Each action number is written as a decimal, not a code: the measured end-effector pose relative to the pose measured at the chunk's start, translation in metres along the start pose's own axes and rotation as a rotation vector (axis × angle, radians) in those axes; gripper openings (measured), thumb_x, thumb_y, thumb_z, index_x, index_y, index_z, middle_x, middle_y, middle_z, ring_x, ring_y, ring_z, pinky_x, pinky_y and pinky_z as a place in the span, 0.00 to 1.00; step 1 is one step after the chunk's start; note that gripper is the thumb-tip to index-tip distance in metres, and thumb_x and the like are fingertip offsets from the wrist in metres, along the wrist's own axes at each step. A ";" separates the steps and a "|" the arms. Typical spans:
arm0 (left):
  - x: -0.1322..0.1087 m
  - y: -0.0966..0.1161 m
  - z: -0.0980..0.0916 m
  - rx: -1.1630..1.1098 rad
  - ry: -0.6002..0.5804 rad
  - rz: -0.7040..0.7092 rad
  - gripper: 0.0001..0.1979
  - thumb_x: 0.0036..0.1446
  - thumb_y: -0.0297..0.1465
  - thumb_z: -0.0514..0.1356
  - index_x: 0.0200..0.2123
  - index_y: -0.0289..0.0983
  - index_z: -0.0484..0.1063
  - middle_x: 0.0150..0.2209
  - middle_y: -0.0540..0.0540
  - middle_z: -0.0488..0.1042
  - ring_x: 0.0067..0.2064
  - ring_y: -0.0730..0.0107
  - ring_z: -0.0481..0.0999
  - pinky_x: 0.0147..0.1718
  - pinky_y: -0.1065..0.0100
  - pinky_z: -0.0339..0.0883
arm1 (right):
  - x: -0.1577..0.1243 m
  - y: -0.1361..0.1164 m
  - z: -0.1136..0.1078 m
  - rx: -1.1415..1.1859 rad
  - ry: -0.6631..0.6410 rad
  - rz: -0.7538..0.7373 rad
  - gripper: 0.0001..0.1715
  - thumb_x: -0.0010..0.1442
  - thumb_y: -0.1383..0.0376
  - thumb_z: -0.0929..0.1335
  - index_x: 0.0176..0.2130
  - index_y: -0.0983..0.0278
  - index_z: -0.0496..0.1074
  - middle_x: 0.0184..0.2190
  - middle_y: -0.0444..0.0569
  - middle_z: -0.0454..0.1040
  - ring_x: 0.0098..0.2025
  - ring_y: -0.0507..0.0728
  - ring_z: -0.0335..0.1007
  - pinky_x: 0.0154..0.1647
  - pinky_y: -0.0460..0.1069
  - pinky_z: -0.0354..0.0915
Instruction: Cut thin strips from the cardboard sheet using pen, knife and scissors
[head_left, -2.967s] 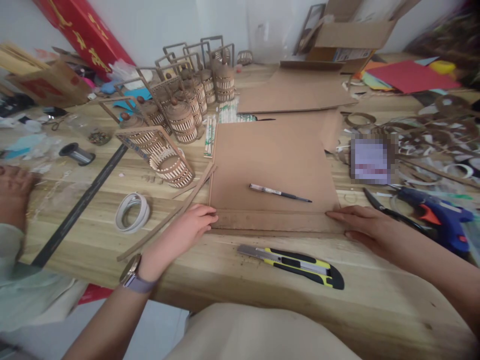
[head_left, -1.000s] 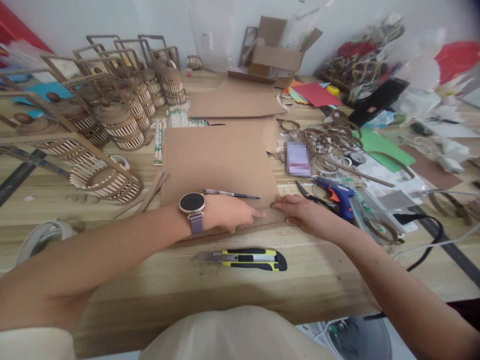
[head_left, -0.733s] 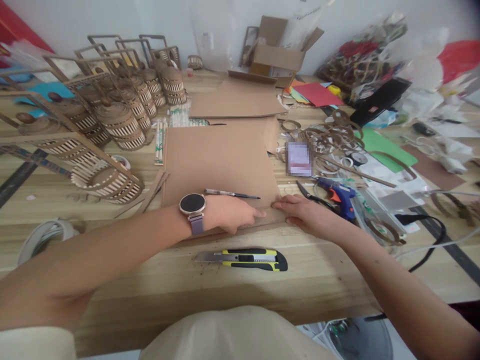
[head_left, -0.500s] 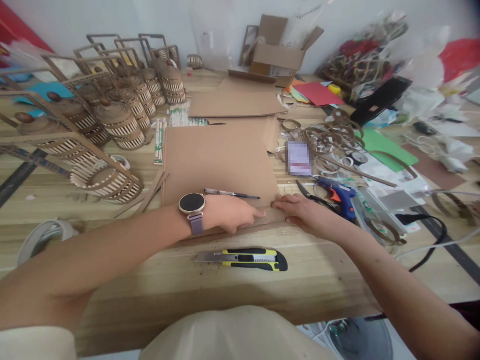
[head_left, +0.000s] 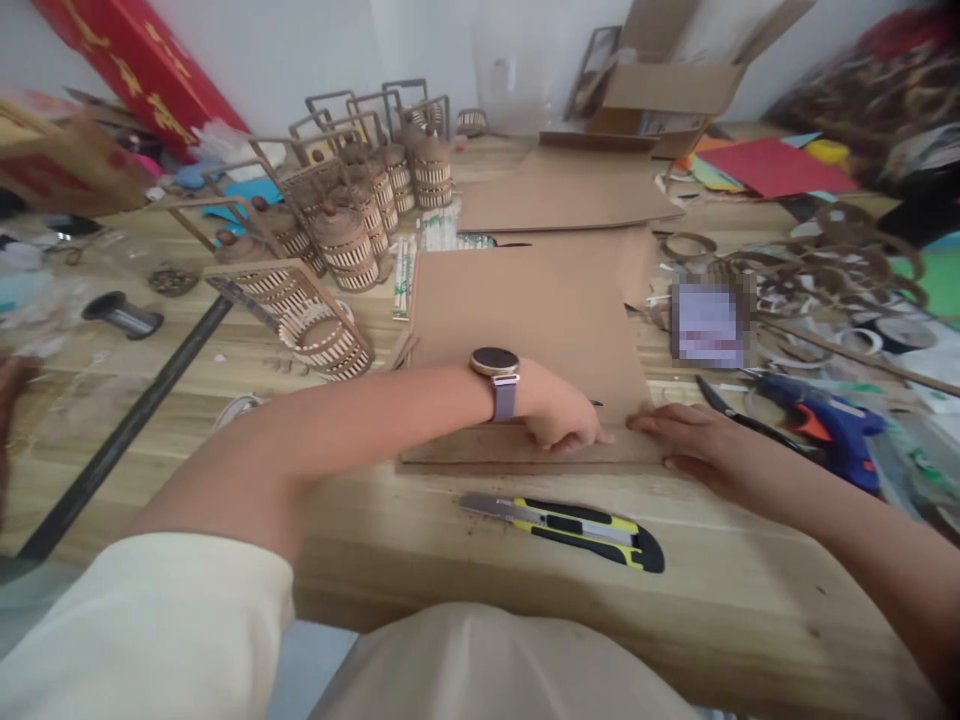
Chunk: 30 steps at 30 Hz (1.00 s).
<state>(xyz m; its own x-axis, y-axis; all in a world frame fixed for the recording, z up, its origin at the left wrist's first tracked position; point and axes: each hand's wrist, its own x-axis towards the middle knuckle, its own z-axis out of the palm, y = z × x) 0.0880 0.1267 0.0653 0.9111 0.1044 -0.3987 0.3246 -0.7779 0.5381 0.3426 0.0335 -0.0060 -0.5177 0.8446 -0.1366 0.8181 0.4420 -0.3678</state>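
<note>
Steadying the cardboard strip (head_left: 469,445), which lay along the six o'clock side of the cardboard sheet (head_left: 517,300) on the tabletop (head_left: 405,570), looked to be the step in hand; the left hand (head_left: 566,415) reached across to about five o'clock, its index finger laid out on the strip and its other fingers curled, though whether they pinched anything could not be told; the right hand (head_left: 694,440), at four o'clock, was spread, thumb and fingertips apart at the strip's right end; doing this well seemed to call for light, even pressure from both hands, so that neither strip nor sheet slid; the pen (head_left: 596,403), mostly hidden behind the left hand, was best left unnudged; the utility knife (head_left: 589,530) lay near six o'clock, blade out toward nine, so keeping both wrists clear of its edge was wise.
</note>
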 end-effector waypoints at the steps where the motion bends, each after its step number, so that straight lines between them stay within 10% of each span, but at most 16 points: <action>1: 0.000 0.000 0.000 0.015 -0.039 0.009 0.17 0.36 0.09 0.62 0.14 0.37 0.66 0.57 0.63 0.75 0.38 0.72 0.77 0.33 0.68 0.64 | 0.000 -0.001 -0.001 -0.007 -0.008 0.005 0.27 0.61 0.67 0.60 0.57 0.66 0.73 0.55 0.63 0.73 0.56 0.68 0.70 0.57 0.64 0.67; 7: -0.008 -0.002 0.012 0.181 -0.159 0.103 0.17 0.42 0.15 0.66 0.19 0.37 0.60 0.70 0.59 0.58 0.44 0.65 0.76 0.33 0.62 0.62 | 0.000 -0.010 -0.007 -0.042 -0.037 0.041 0.28 0.60 0.69 0.60 0.57 0.66 0.73 0.55 0.63 0.73 0.57 0.68 0.69 0.58 0.62 0.66; 30: -0.006 -0.009 0.019 0.325 -0.194 0.101 0.10 0.46 0.21 0.64 0.26 0.38 0.64 0.72 0.64 0.50 0.46 0.61 0.74 0.33 0.60 0.63 | -0.001 -0.013 -0.003 -0.080 -0.031 0.067 0.29 0.59 0.70 0.60 0.58 0.66 0.73 0.55 0.61 0.73 0.57 0.67 0.69 0.58 0.62 0.67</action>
<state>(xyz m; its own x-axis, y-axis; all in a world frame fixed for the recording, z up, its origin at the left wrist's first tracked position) 0.0747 0.1214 0.0481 0.8594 -0.0779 -0.5053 0.1099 -0.9371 0.3314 0.3332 0.0278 0.0016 -0.4673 0.8639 -0.1877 0.8682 0.4083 -0.2821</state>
